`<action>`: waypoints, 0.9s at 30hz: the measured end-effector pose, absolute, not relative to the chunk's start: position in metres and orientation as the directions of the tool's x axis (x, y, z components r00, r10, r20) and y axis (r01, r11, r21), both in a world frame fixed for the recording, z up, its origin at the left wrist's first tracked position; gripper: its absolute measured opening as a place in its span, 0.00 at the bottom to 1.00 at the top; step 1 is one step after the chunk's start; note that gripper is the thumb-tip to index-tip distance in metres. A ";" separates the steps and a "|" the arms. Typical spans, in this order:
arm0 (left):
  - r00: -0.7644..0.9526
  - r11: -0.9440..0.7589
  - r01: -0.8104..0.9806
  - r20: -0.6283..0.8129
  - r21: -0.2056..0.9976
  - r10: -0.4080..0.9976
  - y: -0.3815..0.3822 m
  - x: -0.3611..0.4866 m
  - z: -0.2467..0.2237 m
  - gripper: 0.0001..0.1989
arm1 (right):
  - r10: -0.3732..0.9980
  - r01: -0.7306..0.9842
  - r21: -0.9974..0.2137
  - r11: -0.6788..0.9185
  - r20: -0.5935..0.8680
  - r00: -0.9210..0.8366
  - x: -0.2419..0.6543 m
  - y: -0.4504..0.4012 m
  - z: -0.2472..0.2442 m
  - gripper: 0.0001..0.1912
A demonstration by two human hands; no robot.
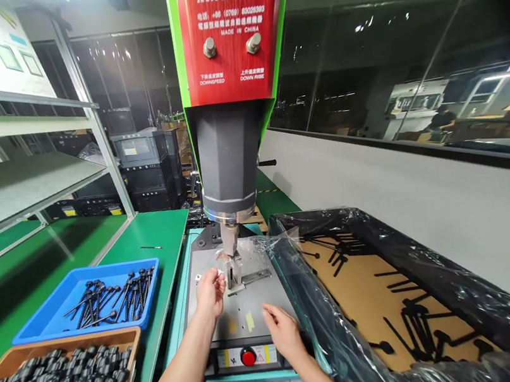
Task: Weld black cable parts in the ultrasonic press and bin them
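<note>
My left hand (211, 292) is beside the metal fixture (233, 273) on the press's grey base plate (223, 333). Its fingers are curled together, and whatever they may hold is too small to make out. Directly above the fixture hangs the narrow metal horn (230, 239) of the press. Over the right part of the plate is my right hand (283, 330), its fingers loosely stretched with nothing visible in them. A small yellow label (249, 321) sticks to the plate between the hands. Clear plastic film (263, 246) lies behind the fixture.
At left, a blue tray (51, 304) and a brown tray (134, 343) hold black long-stemmed parts. A plastic-lined box (346, 289) with similar parts stands at right. The red button (248, 357) is at the front; the red-faced press head (227, 35) looms above.
</note>
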State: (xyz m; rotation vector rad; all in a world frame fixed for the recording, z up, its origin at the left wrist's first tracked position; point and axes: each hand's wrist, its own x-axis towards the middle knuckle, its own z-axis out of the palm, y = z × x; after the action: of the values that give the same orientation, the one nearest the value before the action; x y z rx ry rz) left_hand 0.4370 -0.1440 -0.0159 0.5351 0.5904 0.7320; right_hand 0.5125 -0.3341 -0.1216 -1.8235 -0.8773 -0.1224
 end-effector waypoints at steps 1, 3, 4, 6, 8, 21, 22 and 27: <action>0.601 0.622 -0.456 -0.295 0.636 0.743 -0.144 0.436 -0.013 0.07 | 0.534 0.649 -0.749 -0.132 0.498 0.683 0.511 -0.317 -0.115 0.18; 0.609 0.615 -0.459 -0.277 0.641 0.743 -0.145 0.434 -0.009 0.06 | 0.554 0.685 -0.723 -0.085 0.537 0.636 0.510 -0.285 -0.103 0.16; 0.614 0.613 -0.459 -0.269 0.643 0.742 -0.146 0.433 -0.006 0.06 | 0.547 0.697 -0.714 -0.074 0.555 0.627 0.511 -0.271 -0.097 0.17; 0.622 0.610 -0.457 -0.257 0.647 0.739 -0.147 0.430 -0.003 0.06 | 0.496 0.710 -0.700 -0.076 0.591 0.636 0.514 -0.246 -0.084 0.19; 0.628 0.604 -0.454 -0.246 0.655 0.738 -0.150 0.428 -0.002 0.07 | 0.401 0.708 -0.697 -0.111 0.621 0.674 0.520 -0.226 -0.072 0.22; 0.653 0.521 -0.417 -0.153 0.745 0.742 -0.152 0.428 -0.004 0.16 | 0.479 0.655 -0.745 -0.124 0.534 0.697 0.567 -0.188 -0.020 0.13; 0.653 0.520 -0.421 -0.149 0.743 0.743 -0.151 0.429 -0.004 0.16 | 0.484 0.656 -0.746 -0.115 0.535 0.693 0.567 -0.190 -0.015 0.12; 0.644 0.514 -0.438 -0.141 0.738 0.752 -0.149 0.427 -0.008 0.17 | 0.477 0.614 -0.785 -0.080 0.511 0.715 0.549 -0.216 -0.011 0.16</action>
State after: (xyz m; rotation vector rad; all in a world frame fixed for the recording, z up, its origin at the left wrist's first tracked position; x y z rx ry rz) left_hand 0.4269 -0.1488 -0.0084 0.7248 0.4834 0.7491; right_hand 0.5491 -0.2161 -0.0108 -1.7212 -0.8756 -0.1424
